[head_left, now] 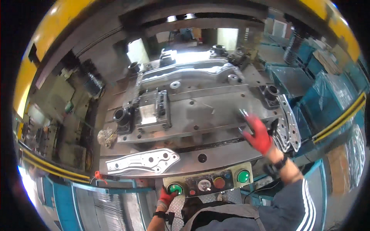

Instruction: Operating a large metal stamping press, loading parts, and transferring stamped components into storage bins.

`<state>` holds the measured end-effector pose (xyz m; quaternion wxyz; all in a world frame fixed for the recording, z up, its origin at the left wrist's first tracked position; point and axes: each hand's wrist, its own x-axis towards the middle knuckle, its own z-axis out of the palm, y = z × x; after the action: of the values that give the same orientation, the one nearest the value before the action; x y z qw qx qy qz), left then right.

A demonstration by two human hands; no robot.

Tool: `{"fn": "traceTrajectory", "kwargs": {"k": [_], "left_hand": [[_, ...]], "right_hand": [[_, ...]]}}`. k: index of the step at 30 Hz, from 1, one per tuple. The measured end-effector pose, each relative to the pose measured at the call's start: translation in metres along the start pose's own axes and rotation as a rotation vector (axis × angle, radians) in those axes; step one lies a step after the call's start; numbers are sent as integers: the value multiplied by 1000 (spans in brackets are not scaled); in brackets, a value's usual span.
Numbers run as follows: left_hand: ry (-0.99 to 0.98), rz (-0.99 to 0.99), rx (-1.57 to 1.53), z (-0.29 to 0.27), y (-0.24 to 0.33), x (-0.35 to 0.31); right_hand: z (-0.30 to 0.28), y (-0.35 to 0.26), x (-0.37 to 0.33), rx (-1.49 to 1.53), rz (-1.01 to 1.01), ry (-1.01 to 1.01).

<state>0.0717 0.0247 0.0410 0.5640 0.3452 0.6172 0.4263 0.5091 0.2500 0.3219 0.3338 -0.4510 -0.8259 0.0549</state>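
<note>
My left hand (167,197), in a red glove, is at the left end of the control panel (197,182). Its thumb reaches onto the left green button (175,189), with the other fingers along the panel's side. My right hand (259,135), also red-gloved, is raised over the front right of the press die (216,111). Its fingers are spread, the pale tips smeared by motion, and I see nothing held. A long perforated metal bracket (142,160) lies flat on the press bed left of centre. More metal brackets (288,123) stand on edge close together, right of my right hand.
Black guide sockets (121,116) rise at the die's corners. A second green button (243,176) and a red knob (219,183) are on the panel. Yellow bars (339,118) flank both sides. A crumpled rag (107,138) sits at the bed's left edge.
</note>
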Motion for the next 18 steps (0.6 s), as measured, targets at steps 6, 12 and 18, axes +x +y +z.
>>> {"fn": "traceTrajectory", "kwargs": {"k": [6,12,18], "left_hand": [[161,2,509,-41,-59,25],[189,-15,508,-35,-34,15],[91,-113,427,-5,-8,32]], "right_hand": [[68,67,-262,99,826,-134],[173,86,-320,507,1029,-200],[152,99,-332,102,822,-173]]}}
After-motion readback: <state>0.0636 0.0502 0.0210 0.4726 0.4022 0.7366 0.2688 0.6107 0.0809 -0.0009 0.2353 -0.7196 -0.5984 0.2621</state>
